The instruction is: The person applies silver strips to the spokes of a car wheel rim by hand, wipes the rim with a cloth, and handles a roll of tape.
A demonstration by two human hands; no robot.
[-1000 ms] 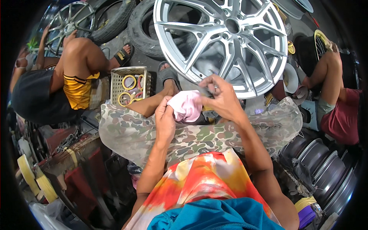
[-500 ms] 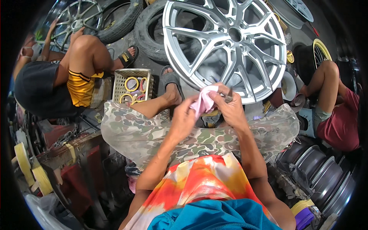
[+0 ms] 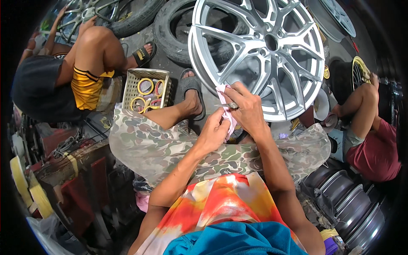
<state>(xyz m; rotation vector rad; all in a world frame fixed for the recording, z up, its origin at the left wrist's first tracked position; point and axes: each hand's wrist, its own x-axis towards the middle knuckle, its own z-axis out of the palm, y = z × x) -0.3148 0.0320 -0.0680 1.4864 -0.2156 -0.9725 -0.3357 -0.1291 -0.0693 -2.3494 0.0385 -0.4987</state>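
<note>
A pale pink cloth [image 3: 230, 120] is stretched between my two hands, just in front of the near rim of a silver spoked wheel [image 3: 276, 63]. My left hand [image 3: 211, 134] is closed on the cloth's lower part. Above it, my right hand [image 3: 247, 111] pinches the upper end, close by the rim. A small, pointed, blade-like metal tool [image 3: 229, 105] also sticks out from between my right fingers, its tip toward the left. Its exact kind is unclear, and my fingers hide part of the cloth.
A plastic basket [image 3: 130, 88] with several rolls of yellow tape stands left of my sandalled foot. Tyres [image 3: 163, 42] lie behind it. One person in yellow shorts [image 3: 87, 87] sits at left, another in a maroon shirt [image 3: 376, 153] at right. Stacked rims [image 3: 350, 204] fill the lower right.
The bunched cloth is now drawn out lengthwise between my hands. My right hand has turned and moved slightly up and left, and the tool's tip now points left. The view has shifted a little.
</note>
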